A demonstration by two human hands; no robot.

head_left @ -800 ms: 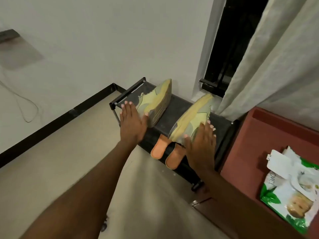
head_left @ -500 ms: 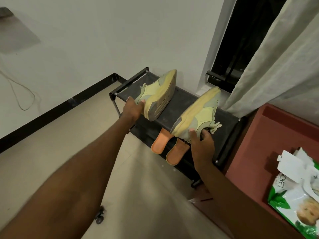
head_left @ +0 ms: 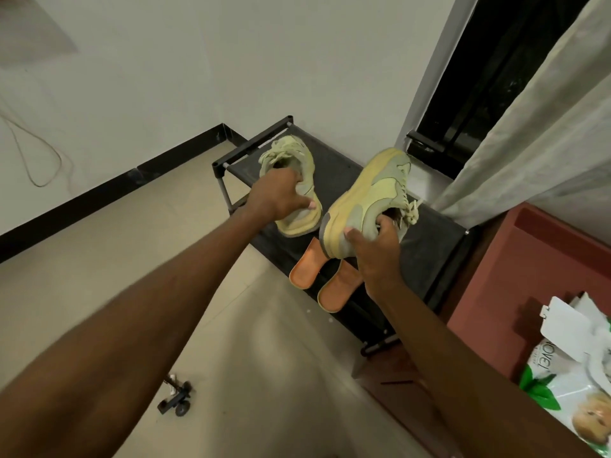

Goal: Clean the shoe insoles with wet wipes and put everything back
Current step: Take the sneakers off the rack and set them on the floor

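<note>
- Since the frame half a second earlier, both shoes had come up off the shoe rack (head_left: pixel 334 180): the left shoe (head_left: pixel 292 196) had turned so its opening and laces faced me, and the right shoe (head_left: pixel 370 200) had risen toward 12 o'clock with its sole edge tipped to 9 o'clock.
- My left hand (head_left: pixel 276 196) was curled over the left shoe's collar, fingers hooked into the opening and thumb stretched along the side toward 3 o'clock. My right hand (head_left: pixel 377 246) gripped the right shoe's heel, thumb on the sole edge and fingers wrapped round the collar.
- Risk, as I judged it: the left grip was only a hook at the collar, so the toe hung free and a quick swing could have slipped the shoe back onto the rack or onto the orange slippers (head_left: pixel 325 276) at 6 o'clock of it.
- Risk: the right shoe's loose laces (head_left: pixel 411 209) dangled at 3 o'clock and could have snagged on the rack rail or the curtain (head_left: pixel 529 127) as I drew it toward me.
- Risk: the wet wipes pack (head_left: pixel 572 381) lay on the red cabinet (head_left: pixel 529 259) at 4 o'clock with its flap up; with both hands full, setting a shoe down carelessly there could have knocked it.
- The shoes looked pale yellow-green with thick, chunky soles and soft uppers. The insoles sat inside, hidden from me, so I could not tell their state.
</note>
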